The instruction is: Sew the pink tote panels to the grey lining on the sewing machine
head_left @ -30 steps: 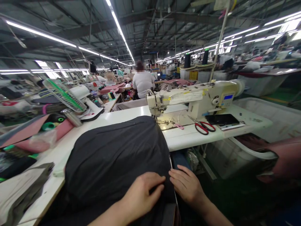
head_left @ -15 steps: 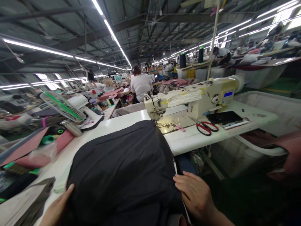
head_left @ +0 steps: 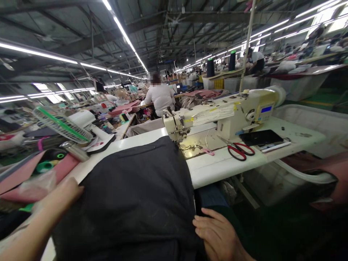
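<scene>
A large piece of black fabric point(head_left: 136, 192) spreads over the white sewing table point(head_left: 212, 170) and hangs toward me over its front edge. Its far corner lies at the needle end of the sewing machine point(head_left: 201, 116). My left hand point(head_left: 69, 192) grips the fabric's left edge, fingers closed and partly hidden. On the opposite side my right hand point(head_left: 217, 232) has its fingers curled onto the right edge, where a thin pale strip shows. Red-handled scissors point(head_left: 240, 150) and a small pink-handled tool point(head_left: 206, 150) rest right of the fabric.
A black phone point(head_left: 261, 137) lies beside the machine. Left are a small fan point(head_left: 65, 125), a metal flask point(head_left: 74, 150) and a pink fabric bin point(head_left: 65, 168) holding thread spools. Large plastic bins point(head_left: 304, 123) stand at right. Ahead sits a person in white point(head_left: 161, 98).
My left hand has moved up and away from me along the fabric's left edge. My right hand is slightly lower and further left, and the fabric's near part has shifted left.
</scene>
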Tool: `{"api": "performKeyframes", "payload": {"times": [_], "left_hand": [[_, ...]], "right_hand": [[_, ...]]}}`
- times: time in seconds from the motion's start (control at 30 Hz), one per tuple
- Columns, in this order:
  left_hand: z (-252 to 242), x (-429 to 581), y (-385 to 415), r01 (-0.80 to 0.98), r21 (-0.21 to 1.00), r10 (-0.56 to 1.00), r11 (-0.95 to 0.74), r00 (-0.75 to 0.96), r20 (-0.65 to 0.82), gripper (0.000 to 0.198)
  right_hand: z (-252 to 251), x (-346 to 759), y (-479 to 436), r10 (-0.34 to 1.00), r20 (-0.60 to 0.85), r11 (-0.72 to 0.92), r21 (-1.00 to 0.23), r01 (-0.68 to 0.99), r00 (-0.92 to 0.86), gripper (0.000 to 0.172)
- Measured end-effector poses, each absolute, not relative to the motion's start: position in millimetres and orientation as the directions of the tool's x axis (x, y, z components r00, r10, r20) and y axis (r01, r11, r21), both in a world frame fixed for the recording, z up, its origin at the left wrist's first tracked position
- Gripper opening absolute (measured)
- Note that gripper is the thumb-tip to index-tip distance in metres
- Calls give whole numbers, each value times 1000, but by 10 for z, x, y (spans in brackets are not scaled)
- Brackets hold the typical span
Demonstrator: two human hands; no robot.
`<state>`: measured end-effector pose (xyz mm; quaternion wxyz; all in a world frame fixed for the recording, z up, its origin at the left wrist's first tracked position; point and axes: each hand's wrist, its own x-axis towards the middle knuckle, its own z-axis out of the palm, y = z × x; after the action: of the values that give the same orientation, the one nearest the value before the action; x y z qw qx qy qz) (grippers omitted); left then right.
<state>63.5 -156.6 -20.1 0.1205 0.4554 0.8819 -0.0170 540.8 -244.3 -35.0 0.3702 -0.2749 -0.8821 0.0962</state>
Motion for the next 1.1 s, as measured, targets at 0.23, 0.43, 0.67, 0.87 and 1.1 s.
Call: {"api": "performKeyframes", "payload": {"times": [0.23, 0.43, 0.67, 0.87, 1.1], "left_hand": [[-473, 2523, -840, 796, 436, 863, -420, 499, -79, 50], [-744, 3145, -622, 709, 478, 808, -518, 589, 2, 53], [-781, 3061, -597, 698, 493, 795, -520, 606, -19, 51], [-784, 3091, -573, 698, 500, 799, -513, 601, -20, 50], [-818, 3071, -512, 701, 508, 805, -501, 593, -25, 49]], "right_hand": [[-450, 5477, -2400, 561, 555, 827, -405, 390, -614, 23], [-489, 5512, -2349, 552, 553, 832, -415, 369, -624, 18], [-294, 5624, -2278, 576, 498, 813, -429, 393, -649, 19], [-306, 5639, -2232, 586, 462, 793, -496, 353, -666, 24], [-419, 5650, -2198, 585, 490, 800, -478, 362, -646, 17]]}}
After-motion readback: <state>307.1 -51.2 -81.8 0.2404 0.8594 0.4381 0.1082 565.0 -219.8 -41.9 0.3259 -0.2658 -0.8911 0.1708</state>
